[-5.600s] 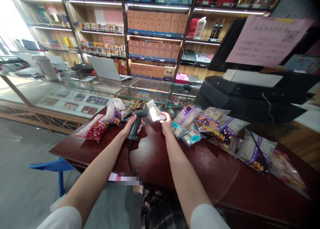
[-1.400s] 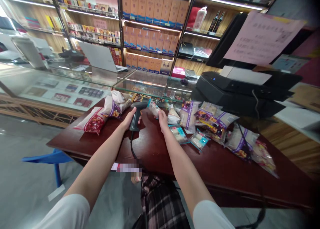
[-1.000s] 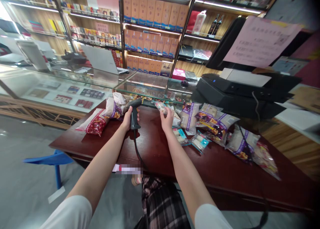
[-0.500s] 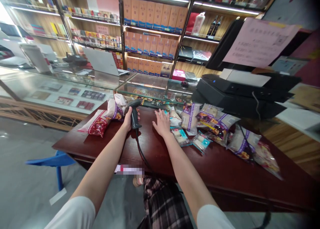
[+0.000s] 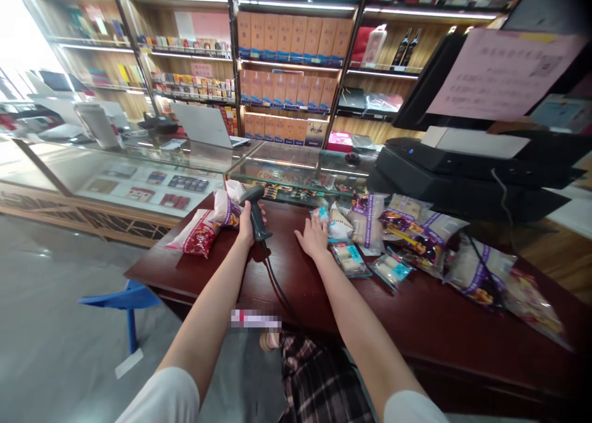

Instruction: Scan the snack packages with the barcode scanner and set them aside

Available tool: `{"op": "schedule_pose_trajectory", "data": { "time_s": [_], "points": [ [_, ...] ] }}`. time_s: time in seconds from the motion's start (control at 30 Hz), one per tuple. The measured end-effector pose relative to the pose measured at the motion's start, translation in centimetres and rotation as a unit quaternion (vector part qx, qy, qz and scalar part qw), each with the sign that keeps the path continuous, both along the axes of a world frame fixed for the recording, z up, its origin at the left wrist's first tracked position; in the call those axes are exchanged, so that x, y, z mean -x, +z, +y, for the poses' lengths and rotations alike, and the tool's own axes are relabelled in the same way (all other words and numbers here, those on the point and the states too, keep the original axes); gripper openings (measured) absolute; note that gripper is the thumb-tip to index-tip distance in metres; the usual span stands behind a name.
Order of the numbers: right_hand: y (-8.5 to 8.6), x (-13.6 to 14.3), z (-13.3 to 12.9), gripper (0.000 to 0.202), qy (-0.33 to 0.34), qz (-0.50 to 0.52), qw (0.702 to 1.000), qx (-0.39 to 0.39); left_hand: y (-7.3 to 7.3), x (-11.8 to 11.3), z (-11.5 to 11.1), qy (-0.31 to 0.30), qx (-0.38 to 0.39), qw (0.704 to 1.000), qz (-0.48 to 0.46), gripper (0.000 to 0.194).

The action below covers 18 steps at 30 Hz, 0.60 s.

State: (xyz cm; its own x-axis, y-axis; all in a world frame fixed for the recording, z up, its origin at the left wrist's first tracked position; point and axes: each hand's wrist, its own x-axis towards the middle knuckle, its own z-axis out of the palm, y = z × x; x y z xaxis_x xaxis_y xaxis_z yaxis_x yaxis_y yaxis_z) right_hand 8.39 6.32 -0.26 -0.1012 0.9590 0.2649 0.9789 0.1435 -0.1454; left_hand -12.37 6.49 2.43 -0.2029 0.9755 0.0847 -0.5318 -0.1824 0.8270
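Note:
My left hand (image 5: pixel 250 222) is wrapped round the grip of a black barcode scanner (image 5: pixel 256 213), whose cable runs down toward the table's front edge. Just left of it lie a red-and-clear snack bag (image 5: pixel 201 233) and a purple-and-white bag (image 5: pixel 226 207). My right hand (image 5: pixel 313 237) rests low over the dark wooden table (image 5: pixel 291 275), fingers stretched forward. Its fingertips are at a small blue-and-white packet (image 5: pixel 320 213); whether they grip it I cannot tell. Beside that hand lie a white packet (image 5: pixel 341 222) and two small blue-and-clear packets, one nearer (image 5: pixel 350 259), one farther right (image 5: pixel 392 269).
Several purple-banded food bags (image 5: pixel 367 222) spread along the table's right side. Behind them stands a black checkout machine (image 5: pixel 425 170) with a pink paper sheet (image 5: pixel 504 74). Glass display cases (image 5: pixel 272 164) border the table's far edge. A blue stool (image 5: pixel 123 296) stands at left.
The view has shifted left, so everything sits farther right. My right hand has moved slightly toward the packets, its fingertips now at the small blue-and-white one. The scanner stays in my left hand.

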Motion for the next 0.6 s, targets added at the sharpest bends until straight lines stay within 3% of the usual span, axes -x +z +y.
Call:
{"op": "schedule_pose_trajectory", "data": {
  "time_s": [0.2, 0.33, 0.47, 0.6],
  "points": [
    [-1.1, -0.4, 0.3, 0.055, 0.031, 0.019, 0.998, -0.048, -0.2, 0.1, 0.2, 0.021, 0.006, 0.999, 0.031, 0.06],
    [-1.3, -0.3, 0.4, 0.051, 0.038, 0.024, 0.998, -0.054, -1.2, 0.3, 0.9, 0.11, 0.005, 0.987, 0.115, 0.05],
    [-1.4, -0.4, 0.4, 0.051, 0.041, 0.024, 0.997, -0.054, -1.6, 0.4, 1.2, 0.231, -0.035, 0.955, 0.185, 0.034],
    [-1.3, -0.4, 0.3, 0.05, 0.045, 0.025, 0.997, -0.061, -1.1, -0.1, 0.9, 0.231, -0.05, 0.952, 0.197, 0.031]
  ]
}}
